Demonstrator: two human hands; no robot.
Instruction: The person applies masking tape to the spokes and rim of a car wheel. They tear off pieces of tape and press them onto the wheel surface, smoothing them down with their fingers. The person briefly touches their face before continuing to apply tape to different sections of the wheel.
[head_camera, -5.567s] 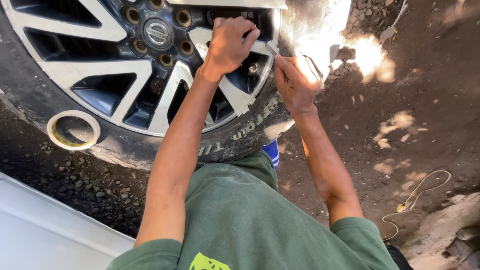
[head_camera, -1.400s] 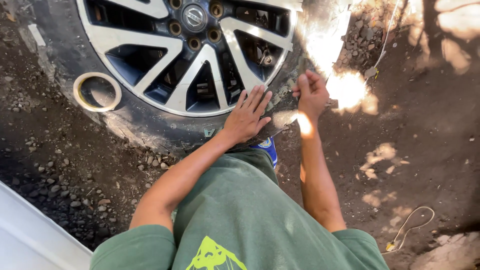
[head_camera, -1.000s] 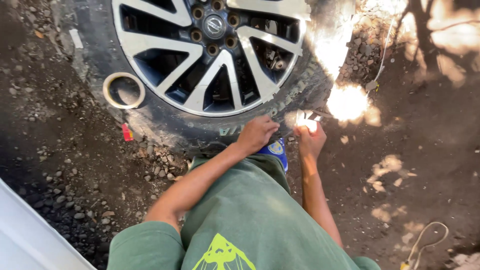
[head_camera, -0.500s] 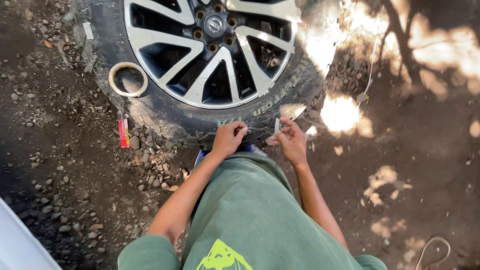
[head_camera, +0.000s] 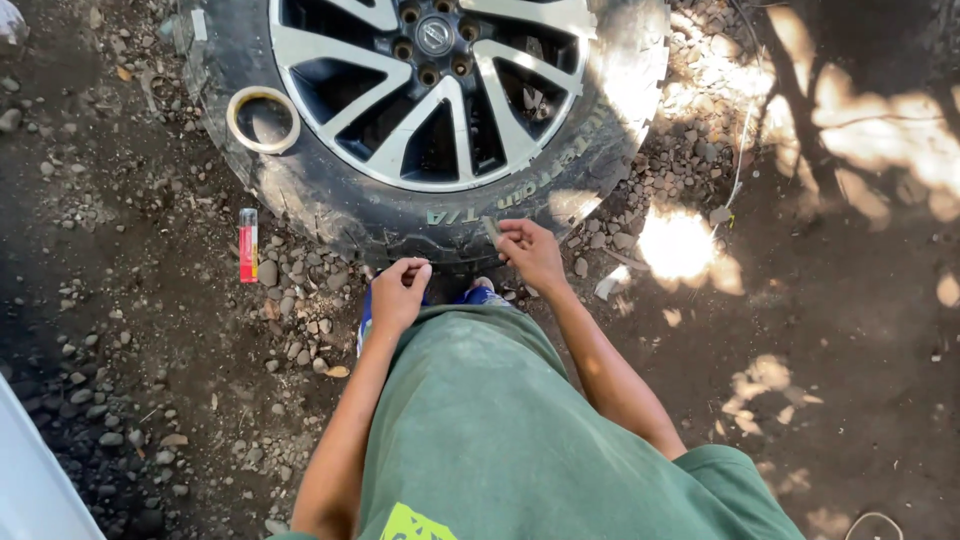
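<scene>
While I crouch over my green-clad knee (head_camera: 480, 400), my left hand (head_camera: 398, 292) hangs loosely curled just above it, fingers bent but closed on nothing I can make out, close over the blue shoe (head_camera: 470, 297) on the gravel. My right hand (head_camera: 532, 252) sits a little farther out and is the nearer of the two to the work: thumb and forefinger pinch a small, thin tool (head_camera: 491, 229), too slight for me to name its kind. Its long axis slants up and to my left from the fingertips, its far end at or just off the rubber; I cannot tell which. Just beyond that grip lies the tyre (head_camera: 330, 205), flat on the ground, its sidewall straight ahead of the tool. Farther in is the silver alloy wheel (head_camera: 420, 100) with its ring of lug holes. A roll of tape (head_camera: 263, 120) rests on the tyre's left shoulder, and a small red tube (head_camera: 247, 245) lies in the dirt, well apart from both hands.
</scene>
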